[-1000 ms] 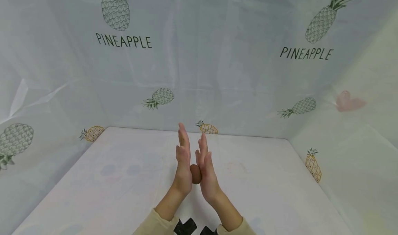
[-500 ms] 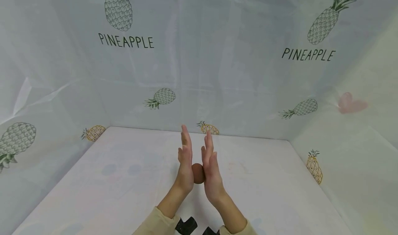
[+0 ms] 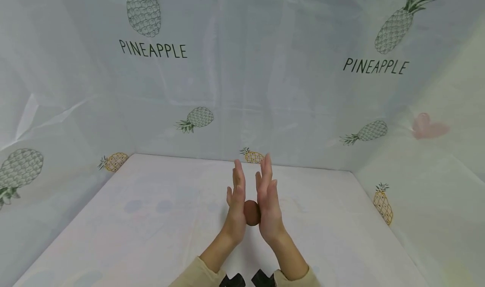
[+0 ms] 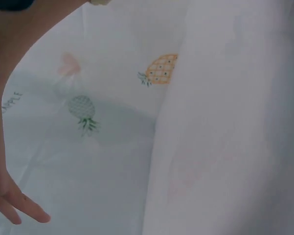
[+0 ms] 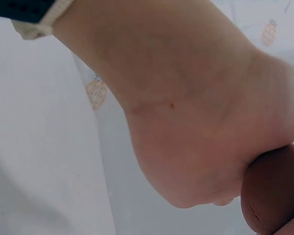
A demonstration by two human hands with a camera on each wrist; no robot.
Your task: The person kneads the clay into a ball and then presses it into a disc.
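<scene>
Between my two palms sits a brown ball, smooth with a few small surface cracks showing in the right wrist view. From its left side my left hand presses it, fingers straight and pointing up and away. The right hand faces it and presses from the other side, its fingers straight too. Both hands are raised over the white table. The right palm's heel lies against the ball in the right wrist view. In the left wrist view only forearm and fingers show, without the ball.
A pale sheet printed with pineapples hangs behind the table and along both sides. Cream sleeves and black wrist devices show at the bottom edge.
Both hands and the ball between them have moved a little to the right. Their palms keep pressing the ball, and the hands shift forward and back against each other.
</scene>
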